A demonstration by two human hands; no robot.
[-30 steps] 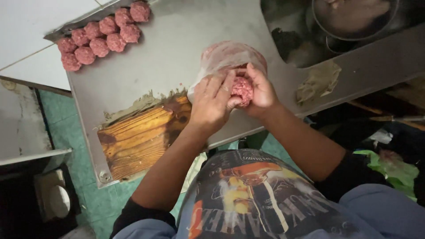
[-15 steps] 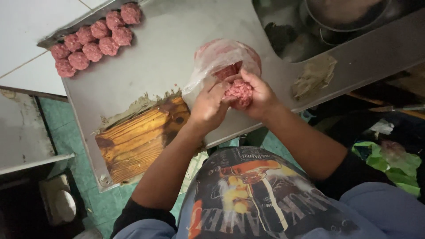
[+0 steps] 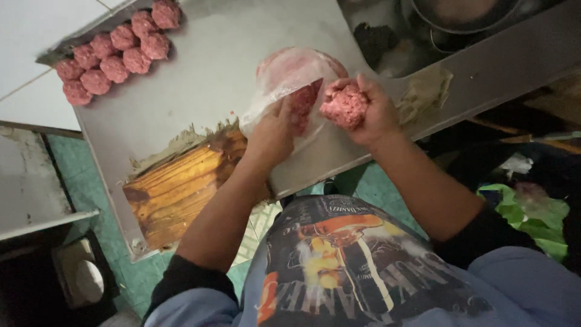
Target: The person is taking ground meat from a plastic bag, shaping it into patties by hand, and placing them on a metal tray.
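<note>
A clear plastic bag of pink minced meat (image 3: 290, 75) lies on the metal counter (image 3: 212, 79). My left hand (image 3: 275, 130) rests on the bag's near edge, fingers in the meat at its opening. My right hand (image 3: 366, 109) is just to the right of the bag, cupped around a lump of minced meat (image 3: 344, 108). Several round meatballs (image 3: 115, 51) sit in two rows at the counter's far left corner.
A patch of bare wood (image 3: 181, 188) shows where the metal sheet is worn away at the counter's near left. A sink with a metal bowl (image 3: 466, 15) lies at the top right. A crumpled rag (image 3: 426, 91) sits beside my right hand. Green tiled floor below.
My hands have come apart. The right hand has pulled a lump of meat out to the right of the bag, while the left stays on the bag.
</note>
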